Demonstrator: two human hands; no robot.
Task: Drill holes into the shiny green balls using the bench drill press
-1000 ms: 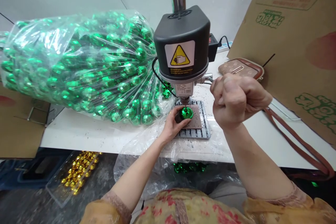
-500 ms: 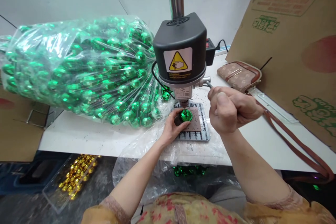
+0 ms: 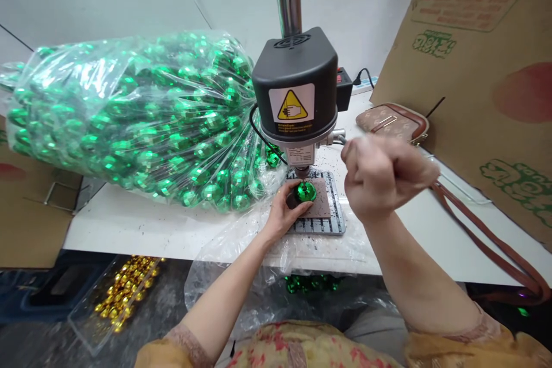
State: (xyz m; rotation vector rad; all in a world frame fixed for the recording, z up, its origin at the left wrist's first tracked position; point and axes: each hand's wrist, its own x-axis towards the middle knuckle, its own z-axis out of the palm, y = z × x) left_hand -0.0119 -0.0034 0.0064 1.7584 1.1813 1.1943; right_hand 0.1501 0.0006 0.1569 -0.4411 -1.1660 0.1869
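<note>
A shiny green faceted ball (image 3: 306, 191) is between the thumb and fingers of my left hand (image 3: 282, 208), on a brownish pad (image 3: 321, 207) over the slotted metal base (image 3: 338, 226). Right above the ball is the chuck (image 3: 303, 172) of a small black drill press (image 3: 295, 77). My right hand (image 3: 385, 175), slightly smeared by motion, is closed in a fist around the press's feed lever (image 3: 340, 139); most of the lever is hidden inside it. Dark shavings are scattered over the pad and base.
A big clear bag of green balls (image 3: 142, 126) lies left of the press. At right are a patterned purse (image 3: 392, 123) with a brown strap and a large cardboard box (image 3: 478, 80). Below the white table (image 3: 142, 230), a clear bin (image 3: 92, 328) holds gold balls.
My right hand has shifted and turned slightly on the lever, blurring. My left hand keeps the ball in the same place under the chuck.
</note>
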